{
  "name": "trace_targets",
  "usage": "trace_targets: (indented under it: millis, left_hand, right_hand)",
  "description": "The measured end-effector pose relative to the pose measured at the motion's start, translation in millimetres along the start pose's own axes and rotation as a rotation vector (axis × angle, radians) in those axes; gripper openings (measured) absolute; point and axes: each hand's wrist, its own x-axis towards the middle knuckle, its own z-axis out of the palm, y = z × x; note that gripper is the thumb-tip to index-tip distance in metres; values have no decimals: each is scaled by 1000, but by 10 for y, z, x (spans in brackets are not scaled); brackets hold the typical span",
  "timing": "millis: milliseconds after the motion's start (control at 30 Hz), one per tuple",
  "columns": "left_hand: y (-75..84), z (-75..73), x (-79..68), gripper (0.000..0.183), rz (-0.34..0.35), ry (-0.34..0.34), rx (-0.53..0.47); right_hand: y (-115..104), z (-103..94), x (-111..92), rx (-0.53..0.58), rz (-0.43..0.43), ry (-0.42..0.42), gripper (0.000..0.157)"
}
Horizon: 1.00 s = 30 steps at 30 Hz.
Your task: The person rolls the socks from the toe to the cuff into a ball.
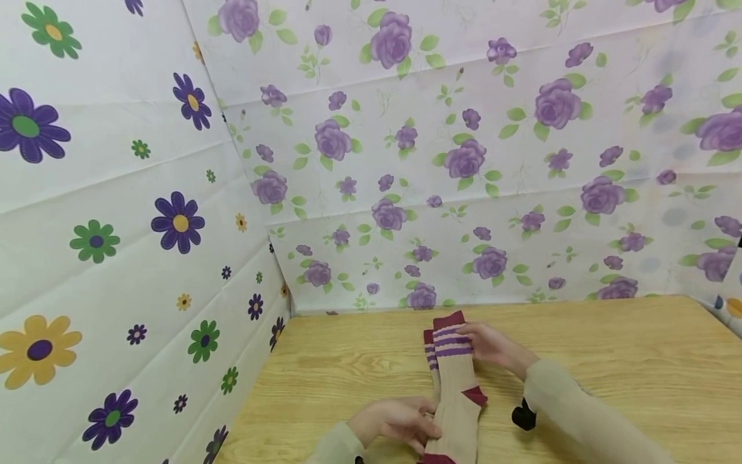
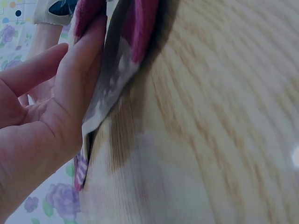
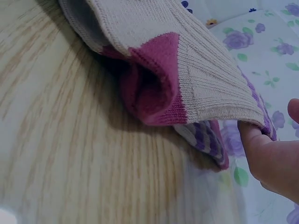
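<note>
Two beige knit socks lie overlapped, with burgundy cuffs, heels and toes and purple-striped tops. The upper sock (image 1: 455, 386) covers most of the lower sock (image 1: 430, 351), whose striped cuff shows at its left. My right hand (image 1: 493, 345) pinches the upper sock's right edge at the stripes, thumb on top and a finger underneath. In the right wrist view, that sock's ribbed leg (image 3: 210, 84) rises off the table toward the fingers. My left hand (image 1: 397, 422) holds the left edge of the foot near the burgundy toe (image 2: 91, 18), a finger tucked beneath it.
The socks lie on a wood-grain table (image 1: 348, 361). Behind it stands a white wall covering (image 1: 359, 258) with purple roses, and at the left another covering (image 1: 145, 283) with bright flowers. A black wrist device (image 1: 524, 415) sits below the right sleeve.
</note>
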Motion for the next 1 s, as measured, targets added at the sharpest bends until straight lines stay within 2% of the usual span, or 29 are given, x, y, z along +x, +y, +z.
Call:
trace_targets:
  millis: [67, 267, 567, 833, 1000]
  left_hand:
    - [-11, -26, -28, 36, -15, -6, 11]
    - [-26, -58, -101, 38, -62, 33, 60]
    - [-44, -49, -115, 32, -27, 38, 96]
    - [-54, -35, -147, 15, -34, 61, 161]
    - [-17, -25, -188, 20, -45, 88, 242]
  right_hand:
    - [14, 28, 22, -2, 9, 9, 52]
    - [43, 92, 77, -1, 22, 15, 55]
    - [94, 142, 153, -20, 49, 45, 48]
    - [170, 135, 228, -45, 65, 84, 61]
    - [223, 113, 276, -127, 71, 133, 62]
